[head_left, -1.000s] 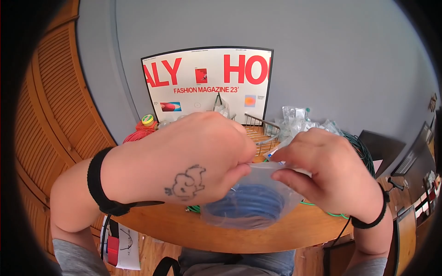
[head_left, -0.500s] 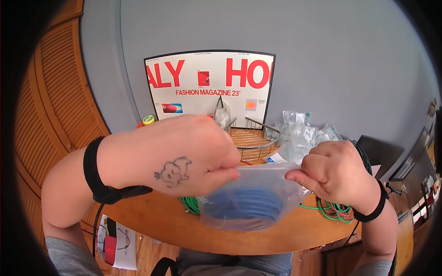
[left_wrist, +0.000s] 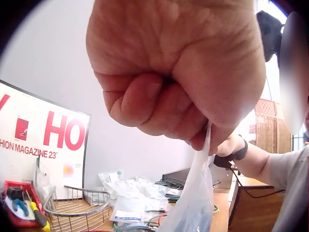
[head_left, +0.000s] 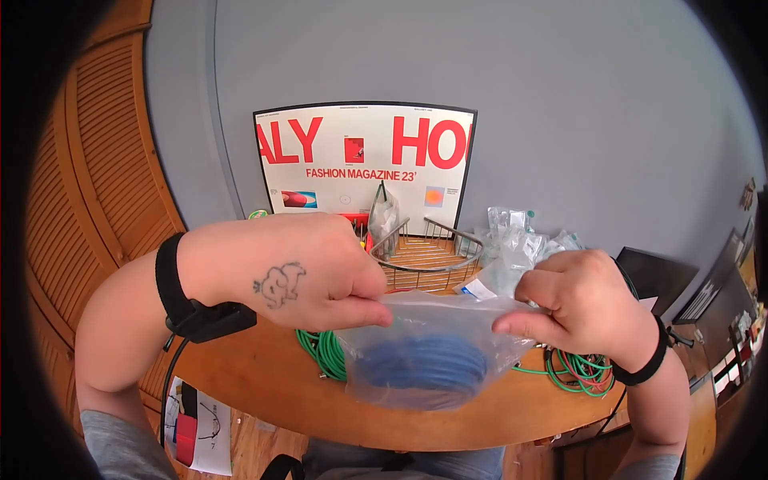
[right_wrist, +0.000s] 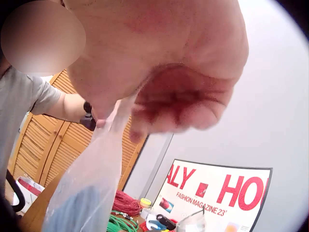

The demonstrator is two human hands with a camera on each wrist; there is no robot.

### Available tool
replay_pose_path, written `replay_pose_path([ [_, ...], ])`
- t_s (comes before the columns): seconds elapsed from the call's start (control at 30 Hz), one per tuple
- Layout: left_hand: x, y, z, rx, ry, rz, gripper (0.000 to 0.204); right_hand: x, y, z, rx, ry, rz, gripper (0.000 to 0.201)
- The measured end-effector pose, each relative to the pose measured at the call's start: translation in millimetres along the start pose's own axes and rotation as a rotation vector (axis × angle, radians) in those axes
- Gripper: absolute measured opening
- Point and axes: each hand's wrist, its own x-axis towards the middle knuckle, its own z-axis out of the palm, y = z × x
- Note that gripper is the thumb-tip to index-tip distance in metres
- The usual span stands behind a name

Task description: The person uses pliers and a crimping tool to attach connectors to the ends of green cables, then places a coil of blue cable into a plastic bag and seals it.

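A clear plastic bag (head_left: 416, 320) hangs between my two hands, with a coil of blue cable (head_left: 424, 364) inside it. My left hand (head_left: 296, 272) pinches the bag's top edge at its left end, thumb against curled fingers. At the other end my right hand (head_left: 580, 308) pinches the same edge between thumb and fingers. The top edge is stretched fairly straight between them. In the left wrist view the bag (left_wrist: 193, 198) drops from between thumb and curled fingers; in the right wrist view the blue coil (right_wrist: 75, 208) shows through the plastic.
Behind the hands a wire basket (head_left: 428, 260) stands on the wooden table (head_left: 264, 384). Green cable coils (head_left: 322, 352) lie left of the bag, green and red cables (head_left: 582, 370) right. Plastic bags (head_left: 512, 232) pile at the back right. A red tool tray (left_wrist: 19, 198) sits beside the basket.
Both hands have spread apart, the left moving leftward, and pulled the bag's top edge wider. The view has tipped slightly, showing more of the basket and the green cables.
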Motion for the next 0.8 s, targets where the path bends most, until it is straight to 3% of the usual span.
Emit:
replay_pose_path([
  [0.27, 6, 2, 5, 0.043, 0.001, 0.033, 0.034, 23, -27, 15, 0.129, 0.038, -0.037, 0.017],
  [0.43, 2, 12, -2, 0.143, -0.018, -0.087, 0.029, 27, -25, 29, 0.195, 0.053, -0.018, 0.01],
  [0.53, 13, 17, 5, 0.287, 0.078, 0.012, 0.024, 30, -27, 29, 0.231, 0.021, -0.023, 0.01],
  [0.67, 30, 7, 17, 0.262, 0.045, 0.069, 0.02, 30, -16, 26, 0.223, -0.031, -0.012, 0.016],
  [0.8, 28, -2, 23, 0.283, 0.057, 0.036, 0.016, 8, 11, 8, 0.139, -0.009, 0.13, 0.035],
])
